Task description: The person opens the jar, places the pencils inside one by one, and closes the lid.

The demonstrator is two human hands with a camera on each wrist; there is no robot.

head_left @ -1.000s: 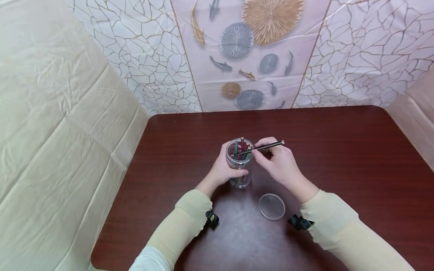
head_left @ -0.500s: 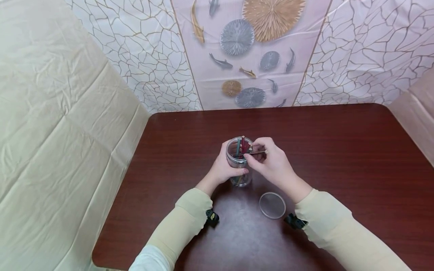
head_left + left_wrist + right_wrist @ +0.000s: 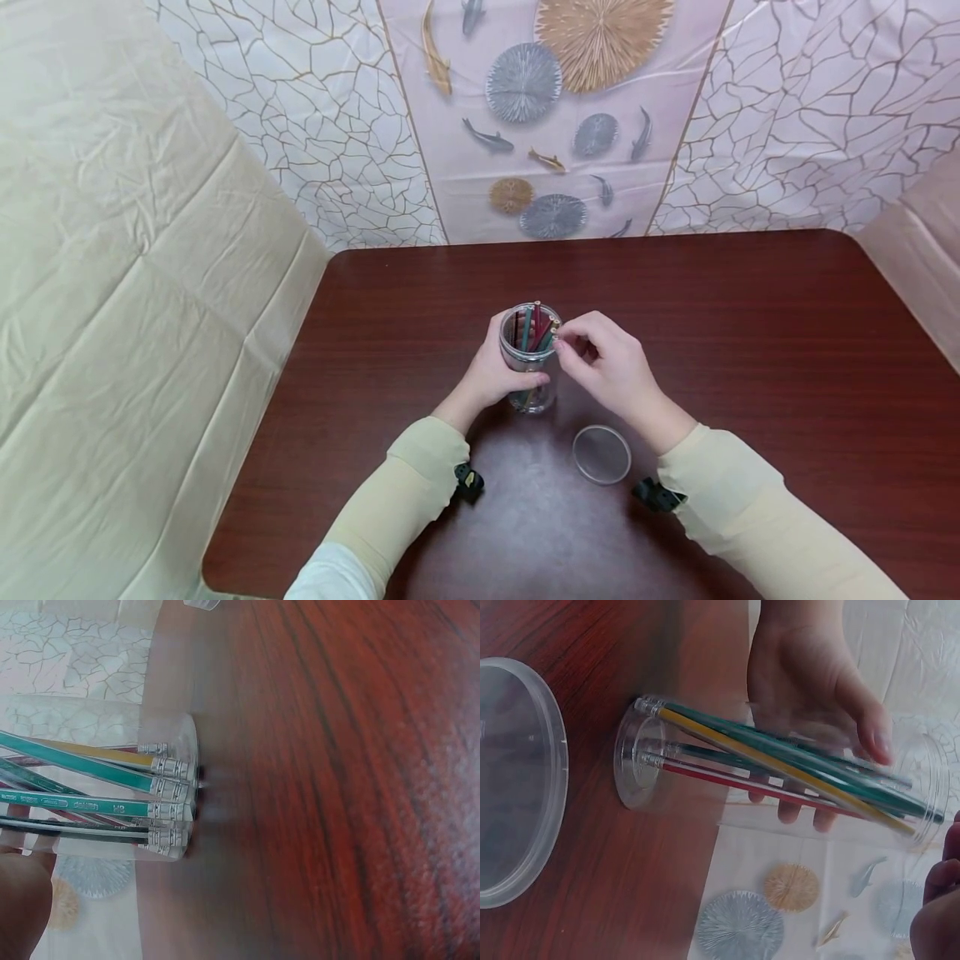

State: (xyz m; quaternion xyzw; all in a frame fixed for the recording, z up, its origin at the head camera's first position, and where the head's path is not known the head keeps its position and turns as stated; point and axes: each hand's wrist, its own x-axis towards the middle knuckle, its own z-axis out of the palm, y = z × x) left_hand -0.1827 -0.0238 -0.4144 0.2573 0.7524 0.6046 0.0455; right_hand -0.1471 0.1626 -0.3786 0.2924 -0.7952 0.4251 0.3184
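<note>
A clear plastic jar (image 3: pixel 534 392) stands upright on the table in the head view, holding several pencils (image 3: pixel 537 329). Green, yellow and red pencils show through its wall in the right wrist view, metal ferrules at the bottom. My left hand (image 3: pixel 501 367) grips the jar from the left, thumb across its front. At the right of the mouth is my right hand (image 3: pixel 609 362), fingers bent, thumb and fingertips close together right beside the pencils' upper ends. I cannot tell whether they pinch a pencil. In the right wrist view, my right fingers (image 3: pixel 941 879) are partly cut off.
A round clear lid (image 3: pixel 602 455) lies on the dark red-brown table (image 3: pixel 390 333), to the right of the jar and nearer to me. Patterned cloth (image 3: pixel 517 150) hangs behind the far edge, and a cream cloth (image 3: pixel 150 292) stands along the left side.
A dark pencil lay slanted in my right hand over the jar's mouth; it has gone down into the jar. My right hand has shifted slightly right of the mouth; my left hand stays put.
</note>
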